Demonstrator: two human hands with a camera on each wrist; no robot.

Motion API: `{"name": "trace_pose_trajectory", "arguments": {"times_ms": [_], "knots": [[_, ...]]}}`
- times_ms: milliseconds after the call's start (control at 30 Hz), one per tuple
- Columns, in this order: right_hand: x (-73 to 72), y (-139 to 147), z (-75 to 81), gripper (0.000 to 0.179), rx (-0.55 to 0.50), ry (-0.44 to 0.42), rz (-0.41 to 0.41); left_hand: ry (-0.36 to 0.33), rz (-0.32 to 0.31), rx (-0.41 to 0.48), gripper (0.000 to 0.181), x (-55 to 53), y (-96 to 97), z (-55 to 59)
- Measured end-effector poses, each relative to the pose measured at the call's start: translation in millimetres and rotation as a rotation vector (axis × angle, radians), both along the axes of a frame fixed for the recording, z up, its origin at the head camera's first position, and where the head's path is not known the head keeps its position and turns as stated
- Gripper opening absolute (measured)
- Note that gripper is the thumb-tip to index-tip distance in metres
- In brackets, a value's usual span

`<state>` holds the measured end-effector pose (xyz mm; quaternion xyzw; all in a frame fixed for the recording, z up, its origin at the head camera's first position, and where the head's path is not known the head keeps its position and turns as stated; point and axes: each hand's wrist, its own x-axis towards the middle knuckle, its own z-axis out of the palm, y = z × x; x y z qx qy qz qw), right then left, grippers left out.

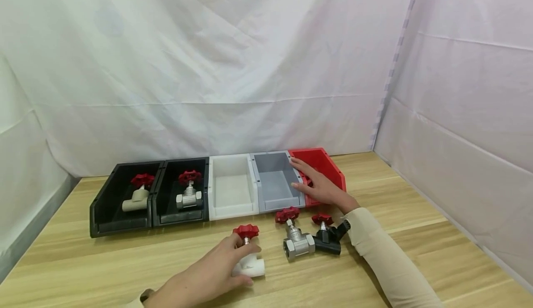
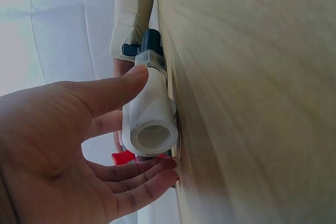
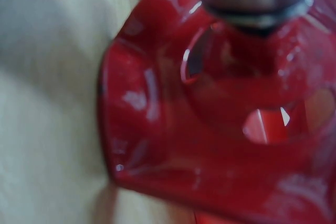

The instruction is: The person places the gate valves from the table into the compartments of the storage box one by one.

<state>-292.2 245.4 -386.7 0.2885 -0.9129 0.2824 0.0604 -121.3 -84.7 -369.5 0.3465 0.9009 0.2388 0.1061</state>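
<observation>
My left hand (image 1: 208, 271) has its thumb and fingers around a white plastic valve (image 2: 152, 103) with a red handwheel (image 1: 246, 231), low over the table. The valve's open pipe end faces the left wrist camera. My right hand (image 1: 322, 185) reaches across the red bin (image 1: 333, 171), fingers extended toward the rim of the grey bin (image 1: 280, 205). Near the right wrist are a metal valve (image 1: 299, 243) and a black valve (image 1: 327, 243), both with red handwheels. A red handwheel (image 3: 173, 129) fills the right wrist view, blurred.
Left of the grey bin stand a white bin (image 1: 232, 212) and two black bins (image 1: 120, 228). One black bin contains a beige valve (image 1: 137, 199), the other a metal valve (image 1: 189, 198). White cloth (image 1: 208, 67) hangs behind the wooden table (image 1: 125, 261) and at its sides.
</observation>
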Motion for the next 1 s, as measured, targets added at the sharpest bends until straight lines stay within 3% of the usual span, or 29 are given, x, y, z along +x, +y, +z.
{"name": "trace_pose_trajectory", "arguments": {"times_ms": [233,467,733,1000], "knots": [[-0.9,0.1,1.1,0.079,0.005,-0.004,-0.001,0.046,-0.036,0.023,0.046,1.5,1.9,-1.6],[-0.8,-0.4,1.8,0.079,0.009,-0.005,-0.007,0.018,-0.003,0.017,0.042,2.6,5.4,-1.9],[-0.1,-0.6,1.2,0.079,0.006,-0.007,-0.008,0.053,0.010,0.046,0.037,4.7,9.5,-4.8],[-2.5,0.6,-2.2,0.079,0.008,0.003,-0.004,0.024,0.028,0.073,0.033,3.9,11.3,-6.2]]}}
